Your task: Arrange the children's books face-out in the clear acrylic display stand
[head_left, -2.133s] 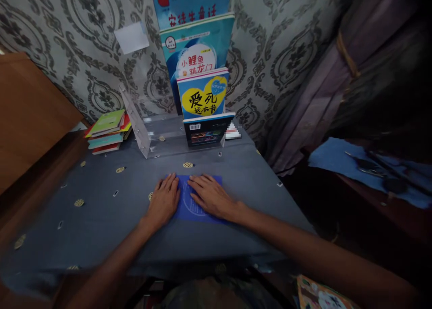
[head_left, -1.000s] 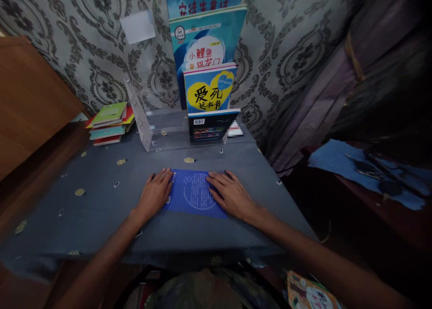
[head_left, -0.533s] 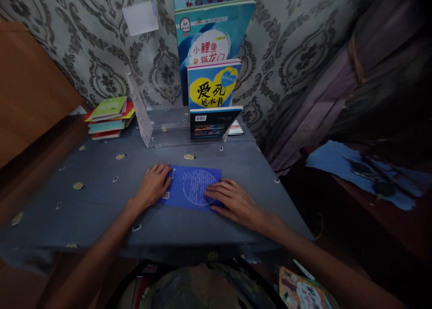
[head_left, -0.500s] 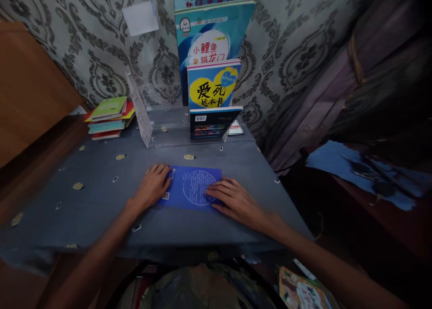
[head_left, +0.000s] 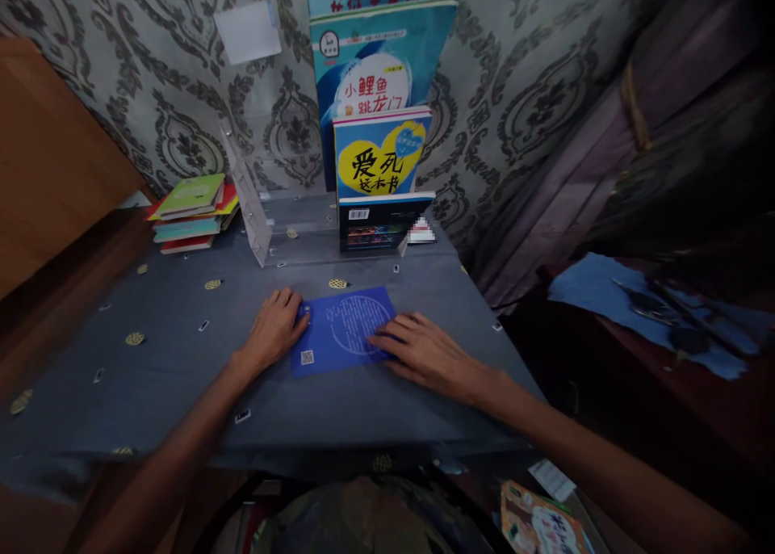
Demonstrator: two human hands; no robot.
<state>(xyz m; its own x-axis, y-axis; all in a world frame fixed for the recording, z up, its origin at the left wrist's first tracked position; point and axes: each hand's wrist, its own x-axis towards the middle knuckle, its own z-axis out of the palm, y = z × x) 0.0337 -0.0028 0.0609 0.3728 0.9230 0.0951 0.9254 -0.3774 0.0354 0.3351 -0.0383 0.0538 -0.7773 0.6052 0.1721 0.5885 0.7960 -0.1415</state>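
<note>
A thin blue book (head_left: 341,330) with a white circle of text and a small code square lies flat on the grey tablecloth (head_left: 182,376). My left hand (head_left: 274,330) rests at its left edge, fingers curled against the top left corner. My right hand (head_left: 421,350) lies flat and spread on its right edge, fingertips on the cover. Neither hand lifts the book.
A clear acrylic stand (head_left: 284,223) behind holds several upright picture books (head_left: 379,154) against the patterned wall. A stack of colourful books (head_left: 190,212) sits at the left rear. A wooden board (head_left: 48,158) stands at left; curtain and blue cloth (head_left: 642,304) at right.
My hands have slid apart to the book's two sides, uncovering its cover. The book has turned slightly and moved a little farther from me; the view has shifted a little.
</note>
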